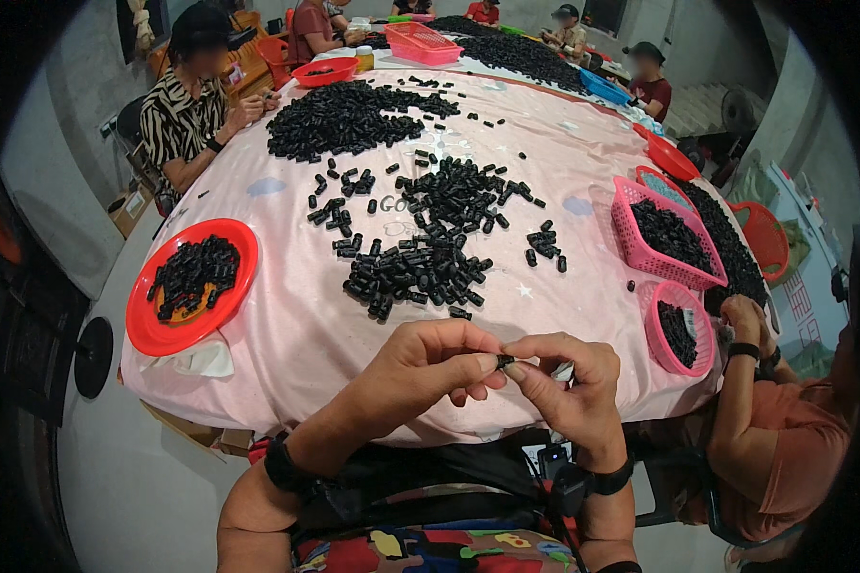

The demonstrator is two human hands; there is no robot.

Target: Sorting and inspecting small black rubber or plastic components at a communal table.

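Between the fingertips of my left hand and my right hand is a small black cylindrical piece. Both hands pinch it, one from each side, above the near edge of the table. Something small and whitish shows by the fingers of my right hand; what it is I cannot make out. Just beyond my hands lies a loose pile of similar black cylindrical pieces, spreading away over the pink patterned cloth. Fingers hide part of the held piece.
A red plate of black pieces stands at left. At right are a pink basket and a smaller pink basket. A bigger black heap lies farther off. One person sits close at right, another at far left.
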